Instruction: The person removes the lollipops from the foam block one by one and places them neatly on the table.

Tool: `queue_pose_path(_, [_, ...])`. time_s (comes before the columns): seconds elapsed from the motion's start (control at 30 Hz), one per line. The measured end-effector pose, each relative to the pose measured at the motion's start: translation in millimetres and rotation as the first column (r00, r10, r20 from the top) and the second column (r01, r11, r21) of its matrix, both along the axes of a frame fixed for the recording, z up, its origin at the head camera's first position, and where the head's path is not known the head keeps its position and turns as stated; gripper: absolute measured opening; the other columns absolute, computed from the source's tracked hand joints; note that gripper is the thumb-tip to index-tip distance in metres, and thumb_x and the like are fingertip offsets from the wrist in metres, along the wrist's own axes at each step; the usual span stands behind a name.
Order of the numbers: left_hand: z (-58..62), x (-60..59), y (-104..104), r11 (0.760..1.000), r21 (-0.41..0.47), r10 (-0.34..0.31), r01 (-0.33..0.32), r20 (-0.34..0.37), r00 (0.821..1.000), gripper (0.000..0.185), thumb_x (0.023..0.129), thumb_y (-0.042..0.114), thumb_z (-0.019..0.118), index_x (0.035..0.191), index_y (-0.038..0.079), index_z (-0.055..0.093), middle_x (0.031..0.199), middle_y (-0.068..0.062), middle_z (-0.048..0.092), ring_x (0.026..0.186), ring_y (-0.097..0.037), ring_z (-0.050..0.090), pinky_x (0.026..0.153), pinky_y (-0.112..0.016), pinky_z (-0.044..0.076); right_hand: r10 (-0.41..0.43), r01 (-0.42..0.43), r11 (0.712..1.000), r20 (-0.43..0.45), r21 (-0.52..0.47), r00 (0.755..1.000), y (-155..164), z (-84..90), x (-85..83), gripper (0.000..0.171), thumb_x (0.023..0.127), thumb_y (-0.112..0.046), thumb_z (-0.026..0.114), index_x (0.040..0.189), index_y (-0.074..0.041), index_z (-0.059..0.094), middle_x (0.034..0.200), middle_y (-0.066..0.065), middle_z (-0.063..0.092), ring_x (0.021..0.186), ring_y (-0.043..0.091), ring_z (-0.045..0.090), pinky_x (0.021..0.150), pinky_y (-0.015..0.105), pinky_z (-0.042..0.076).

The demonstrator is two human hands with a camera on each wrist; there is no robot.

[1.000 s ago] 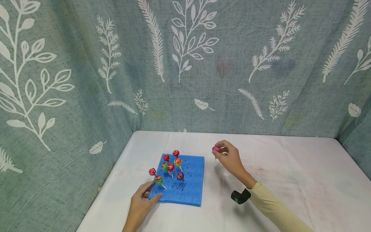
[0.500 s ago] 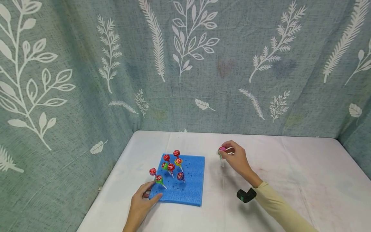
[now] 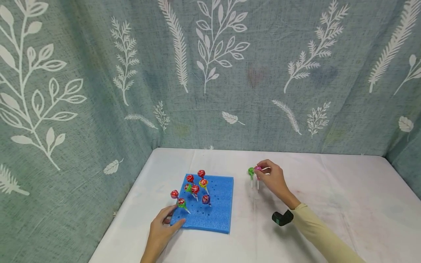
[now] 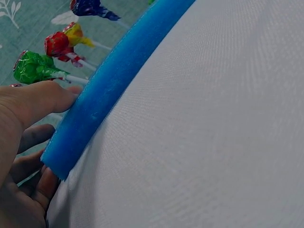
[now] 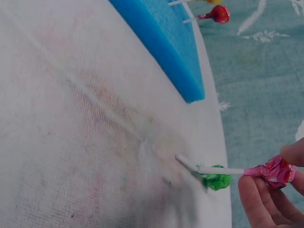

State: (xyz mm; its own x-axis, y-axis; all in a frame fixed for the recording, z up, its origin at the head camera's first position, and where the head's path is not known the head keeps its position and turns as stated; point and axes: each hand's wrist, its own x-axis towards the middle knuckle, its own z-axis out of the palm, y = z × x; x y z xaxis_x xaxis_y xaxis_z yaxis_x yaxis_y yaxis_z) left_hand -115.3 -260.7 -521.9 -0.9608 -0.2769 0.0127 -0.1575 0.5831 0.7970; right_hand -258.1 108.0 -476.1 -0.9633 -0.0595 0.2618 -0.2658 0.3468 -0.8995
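Lollipops (image 3: 205, 199) stand in a foam board (image 3: 218, 215) on a table (image 3: 329, 190); a curtain (image 3: 210, 120) hangs behind.
Left hand (image 3: 162, 226) holds the board's near left corner; right hand (image 3: 272, 179), right of the board, holds one lollipop (image 3: 258, 168); a second lollipop (image 3: 251, 171) is just left of that.

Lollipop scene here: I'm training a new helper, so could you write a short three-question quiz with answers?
1. The right hand holds a lollipop. Its wrapper is mainly: A) yellow, B) pink, C) blue.
2. True or false: the left hand holds the edge of the blue foam.
3. Fill the gap: several other lollipops are stuck into the foam by their ____.

Key: 1. B; 2. True; 3. sticks.
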Motion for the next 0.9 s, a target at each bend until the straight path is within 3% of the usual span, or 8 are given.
queue_pose_path(0.33, [-0.5, 0.2, 2.8, 1.0, 0.012, -0.006, 0.006, -0.013, 1.0, 0.061, 0.072, 0.036, 0.082, 0.126, 0.018, 0.061, 0.125, 0.0, 0.057, 0.102, -0.014, 0.053, 0.081, -0.026, 0.046, -0.016, 0.015, 1.0, 0.043, 0.008, 0.999, 7.1, -5.7, -9.6, 0.021, 0.086, -0.01, 0.07, 0.103, 0.001, 0.063, 0.096, 0.016, 0.063, 0.078, 0.027, 0.064, 0.058, 0.028, 0.054])
queue_pose_path(0.7, [0.5, 0.6, 1.9, 1.0, 0.0, 0.0, 0.0, -0.012, 1.0, 0.061, 0.072, 0.037, 0.082, 0.126, 0.018, 0.061, 0.125, 0.0, 0.057, 0.102, -0.014, 0.053, 0.082, -0.027, 0.046, -0.027, 0.025, 1.0, 0.142, 0.01, 0.99, 11.1, -10.7, -18.4, 0.024, 0.088, -0.013, 0.067, 0.106, 0.003, 0.061, 0.097, 0.02, 0.061, 0.072, 0.028, 0.066, 0.062, 0.038, 0.056])
queue_pose_path(0.9, [0.1, 1.2, -0.3, 1.0, -0.005, -0.004, 0.003, -0.024, 1.0, 0.061, 0.072, 0.036, 0.082, 0.126, 0.018, 0.061, 0.125, 0.0, 0.057, 0.102, -0.014, 0.052, 0.082, -0.027, 0.046, -0.069, 0.06, 0.997, 0.172, 0.056, 0.983, 12.3, -20.0, -28.1, 0.023, 0.088, -0.013, 0.067, 0.104, 0.003, 0.062, 0.094, 0.019, 0.062, 0.069, 0.023, 0.066, 0.058, 0.032, 0.055])
